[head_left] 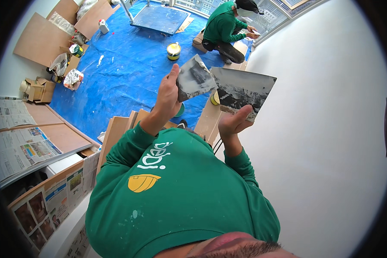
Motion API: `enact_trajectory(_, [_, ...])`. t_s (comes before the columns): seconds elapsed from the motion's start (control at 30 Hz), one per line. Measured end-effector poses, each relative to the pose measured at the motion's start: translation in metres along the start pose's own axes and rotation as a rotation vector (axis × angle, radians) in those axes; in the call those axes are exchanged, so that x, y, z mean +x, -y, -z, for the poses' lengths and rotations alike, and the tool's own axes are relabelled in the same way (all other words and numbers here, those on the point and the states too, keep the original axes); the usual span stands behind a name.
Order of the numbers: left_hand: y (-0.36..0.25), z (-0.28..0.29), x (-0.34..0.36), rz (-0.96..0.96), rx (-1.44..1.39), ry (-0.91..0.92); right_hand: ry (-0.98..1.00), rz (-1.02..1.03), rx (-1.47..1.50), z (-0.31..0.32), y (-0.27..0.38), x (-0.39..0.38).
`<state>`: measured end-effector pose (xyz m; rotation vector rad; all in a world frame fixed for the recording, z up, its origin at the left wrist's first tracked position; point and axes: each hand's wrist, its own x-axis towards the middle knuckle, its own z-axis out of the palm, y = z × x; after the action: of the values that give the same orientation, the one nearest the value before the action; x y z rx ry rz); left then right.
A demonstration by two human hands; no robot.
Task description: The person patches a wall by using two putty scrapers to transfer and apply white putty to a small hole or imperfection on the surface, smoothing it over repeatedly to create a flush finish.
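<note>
Pinching a small grey metal plate (195, 81) in the left hand (166, 93), just beside a wider rectangular metal plate (245, 88) pinched in the right hand (234, 122), probably midway, with white paste (202, 64) loaded, not used up.

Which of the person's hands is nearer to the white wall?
Right: the right hand, holding the larger smeared blade, is left of the white wall; the left hand, holding the smaller smeared blade, is farther left.

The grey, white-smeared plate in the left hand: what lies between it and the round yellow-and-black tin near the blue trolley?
In the head view, only bare blue plastic sheet shows between the plate and the tin.
</note>
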<state>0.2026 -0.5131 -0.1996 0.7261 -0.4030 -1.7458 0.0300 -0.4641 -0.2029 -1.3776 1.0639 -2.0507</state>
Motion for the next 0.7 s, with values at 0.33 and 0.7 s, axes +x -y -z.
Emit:
enact_trajectory(0.33, [-0.011,0.012,0.015,-0.029,0.074,-0.045,0.092,0.078,-0.294,-0.012,-0.022,-0.012])
enact_trajectory(0.7, [-0.065,0.012,0.056,0.115,0.102,0.097,0.308,0.16,-0.523,-0.081,-0.024,0.007])
